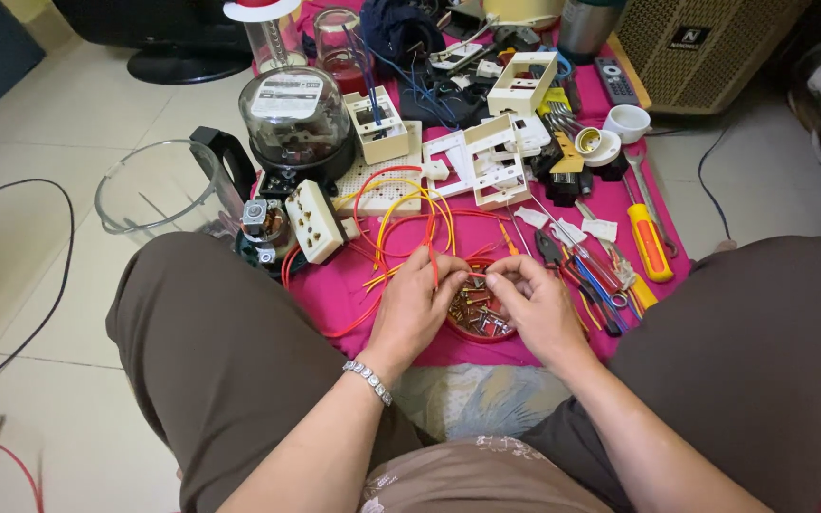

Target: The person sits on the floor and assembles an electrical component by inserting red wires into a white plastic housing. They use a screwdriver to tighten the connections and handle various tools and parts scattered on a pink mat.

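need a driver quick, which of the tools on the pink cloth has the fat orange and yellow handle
The screwdriver lying at the cloth's right edge, beside the spanner. The pliers nearer the right hand have slim dark handles.

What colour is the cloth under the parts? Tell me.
Bright pink cloth, clearest in the head view.

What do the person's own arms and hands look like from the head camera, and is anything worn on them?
Both forearms are bare, with no sleeves in view. The left hand has a silver metal link bracelet around its wrist. The right hand wears no glove, watch or band. No rings can be made out on either hand.
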